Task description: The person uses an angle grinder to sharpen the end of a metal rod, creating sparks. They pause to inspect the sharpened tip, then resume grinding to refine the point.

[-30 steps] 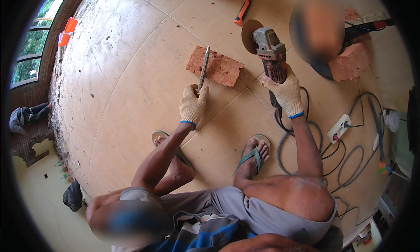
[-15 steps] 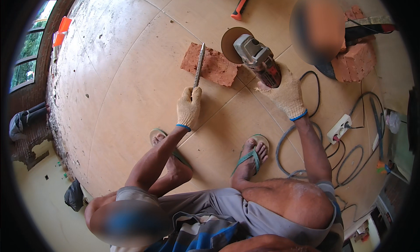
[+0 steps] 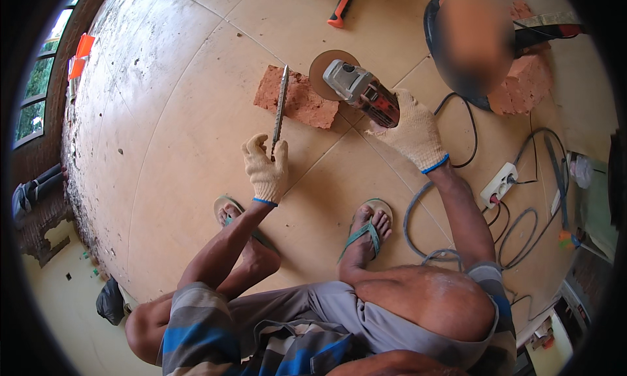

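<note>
In my left hand (image 3: 266, 170), gloved in cream knit, the lower end of a pointed, ribbed steel rod (image 3: 281, 105) sits between thumb and fingers in a loosened grip. The rod points away from me, over a rough red brick (image 3: 307, 105) on the floor. My right hand (image 3: 413, 129), in a matching glove, is wrapped round the body of a grey and red angle grinder (image 3: 362, 92). Its brown round disc (image 3: 330, 72) is above the brick's right part; whether it touches is unclear.
An orange-and-black handled tool (image 3: 341, 10) lies at the far side. A dark cap-like thing (image 3: 434, 43), partly blurred, and more broken bricks (image 3: 522, 85) are at right. A white power strip (image 3: 499, 185) and looping cables (image 3: 411, 222) lie near my right arm. My sandaled feet flank the work.
My left hand's fingers have loosened from a closed fist around the rod's lower end. Both hands, tools and brick appear shifted slightly left as the view moved.
</note>
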The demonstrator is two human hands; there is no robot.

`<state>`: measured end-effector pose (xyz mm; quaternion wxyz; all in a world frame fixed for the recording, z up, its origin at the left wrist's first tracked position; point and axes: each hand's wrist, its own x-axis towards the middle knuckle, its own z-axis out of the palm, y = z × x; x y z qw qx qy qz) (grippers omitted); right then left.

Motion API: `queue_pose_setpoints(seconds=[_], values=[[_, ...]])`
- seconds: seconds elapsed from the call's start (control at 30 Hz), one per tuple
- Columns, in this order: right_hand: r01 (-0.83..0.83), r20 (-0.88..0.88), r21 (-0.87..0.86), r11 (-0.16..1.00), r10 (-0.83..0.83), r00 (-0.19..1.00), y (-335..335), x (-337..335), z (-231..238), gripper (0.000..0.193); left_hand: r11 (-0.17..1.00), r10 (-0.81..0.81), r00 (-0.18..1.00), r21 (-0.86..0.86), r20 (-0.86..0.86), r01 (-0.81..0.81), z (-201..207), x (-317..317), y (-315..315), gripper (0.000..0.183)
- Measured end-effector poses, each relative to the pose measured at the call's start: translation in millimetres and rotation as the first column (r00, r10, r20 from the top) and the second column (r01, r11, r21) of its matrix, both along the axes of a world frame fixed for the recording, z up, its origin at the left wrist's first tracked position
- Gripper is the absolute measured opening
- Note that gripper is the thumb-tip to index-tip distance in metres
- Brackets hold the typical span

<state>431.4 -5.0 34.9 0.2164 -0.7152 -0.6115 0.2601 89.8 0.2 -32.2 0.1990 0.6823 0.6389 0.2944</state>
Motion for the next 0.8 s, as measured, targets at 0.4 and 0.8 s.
queue_pose_setpoints(seconds=[0.4, 0.8], values=[[0.162, -0.343, 0.073, 0.984, -0.128, 0.93, -6.9, -47.5, 22.6, 0.067, 0.595, -0.12, 0.718, -0.529, 0.686, 0.605, 24.3, 139.9, -32.4, 0.078], [0.191, -0.346, 0.027, 0.981, -0.17, 0.923, -20.0, -43.5, 26.7, 0.074, 0.48, -0.407, 0.552, -0.344, 0.727, 0.807, 31.5, 135.4, -11.7, 0.045]])
